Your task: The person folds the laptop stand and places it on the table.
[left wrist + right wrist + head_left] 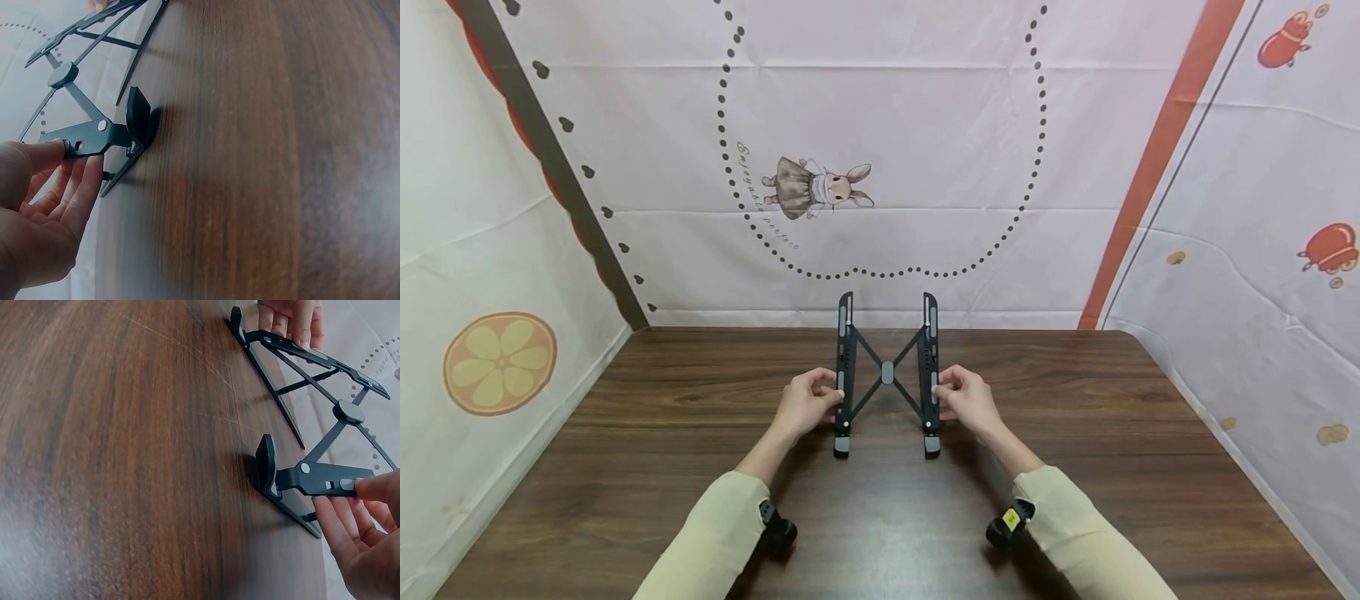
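A black folding laptop stand stands unfolded on the wooden table, its two side rails joined by crossed bars with a grey oval hub. My left hand pinches the left rail, thumb on top and fingers beneath, as the left wrist view shows. On the other side my right hand pinches the right rail the same way. Upturned lips stick up at the rails' near ends. Thin base legs rest on the table below the sloping rails.
The brown wooden table runs back to a white printed cloth hanging behind it and along both sides. Small black cameras are strapped at both wrists, over pale sleeves.
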`<state>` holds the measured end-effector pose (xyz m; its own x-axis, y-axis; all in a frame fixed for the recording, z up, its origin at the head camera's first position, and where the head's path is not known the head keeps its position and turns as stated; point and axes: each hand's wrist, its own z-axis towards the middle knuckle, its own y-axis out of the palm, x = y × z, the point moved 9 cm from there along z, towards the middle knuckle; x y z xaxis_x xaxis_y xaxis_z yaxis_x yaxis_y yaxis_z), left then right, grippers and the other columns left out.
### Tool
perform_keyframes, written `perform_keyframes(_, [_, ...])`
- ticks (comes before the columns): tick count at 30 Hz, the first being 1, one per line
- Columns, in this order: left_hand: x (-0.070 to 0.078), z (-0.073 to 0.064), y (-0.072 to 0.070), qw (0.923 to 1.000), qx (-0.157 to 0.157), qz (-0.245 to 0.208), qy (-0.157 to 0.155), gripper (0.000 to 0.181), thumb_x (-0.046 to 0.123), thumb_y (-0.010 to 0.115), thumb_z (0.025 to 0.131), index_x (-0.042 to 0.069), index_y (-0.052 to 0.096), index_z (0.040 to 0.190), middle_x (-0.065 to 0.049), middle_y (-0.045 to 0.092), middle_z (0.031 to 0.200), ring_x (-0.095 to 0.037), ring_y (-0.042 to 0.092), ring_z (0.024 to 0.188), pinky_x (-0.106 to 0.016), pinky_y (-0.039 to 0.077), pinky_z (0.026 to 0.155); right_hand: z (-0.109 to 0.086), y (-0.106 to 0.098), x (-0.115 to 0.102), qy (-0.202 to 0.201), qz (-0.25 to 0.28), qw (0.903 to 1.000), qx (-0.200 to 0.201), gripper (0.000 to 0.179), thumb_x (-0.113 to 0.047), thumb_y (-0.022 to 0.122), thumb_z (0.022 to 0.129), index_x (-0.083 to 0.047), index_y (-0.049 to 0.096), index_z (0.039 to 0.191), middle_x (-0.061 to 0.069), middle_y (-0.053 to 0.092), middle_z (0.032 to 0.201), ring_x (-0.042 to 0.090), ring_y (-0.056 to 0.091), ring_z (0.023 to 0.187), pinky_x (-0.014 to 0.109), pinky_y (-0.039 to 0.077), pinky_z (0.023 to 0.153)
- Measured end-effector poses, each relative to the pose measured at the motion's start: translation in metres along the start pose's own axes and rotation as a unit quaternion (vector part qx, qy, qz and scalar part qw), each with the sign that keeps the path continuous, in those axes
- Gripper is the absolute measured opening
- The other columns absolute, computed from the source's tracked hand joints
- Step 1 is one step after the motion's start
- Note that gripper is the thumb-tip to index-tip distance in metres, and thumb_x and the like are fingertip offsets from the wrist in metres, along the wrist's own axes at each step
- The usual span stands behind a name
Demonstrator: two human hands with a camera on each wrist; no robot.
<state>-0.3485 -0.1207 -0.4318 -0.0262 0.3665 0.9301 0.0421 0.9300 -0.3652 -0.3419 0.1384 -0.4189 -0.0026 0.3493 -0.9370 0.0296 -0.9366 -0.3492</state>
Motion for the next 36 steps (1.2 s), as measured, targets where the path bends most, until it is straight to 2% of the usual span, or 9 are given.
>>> perform_keyframes(24, [0.006,0.0,0.008,0.9999,0.0,0.013,0.009,0.02,0.005,0.063,0.085,0.008,0.061,0.105,-0.008,0.068,0.081,-0.018,0.064,0.062,-0.033,0.055,0.057,0.002,0.006,-0.001,0.003,0.007,1.0,0.002,0.016,-0.006,0.058,0.088,0.001,0.058,0.101,0.012,0.059,0.089,0.019,0.063,0.075,0.039,0.056,0.066])
perform_keyframes(36, [0.009,0.001,0.017,0.9998,-0.007,0.01,0.013,0.022,0.005,0.063,0.085,0.006,0.061,0.107,-0.008,0.068,0.08,-0.016,0.064,0.061,-0.032,0.055,0.056,0.001,0.01,-0.001,-0.001,0.009,0.9999,0.006,0.011,-0.006,0.059,0.087,-0.001,0.059,0.098,0.011,0.06,0.088,0.018,0.064,0.074,0.038,0.056,0.065])
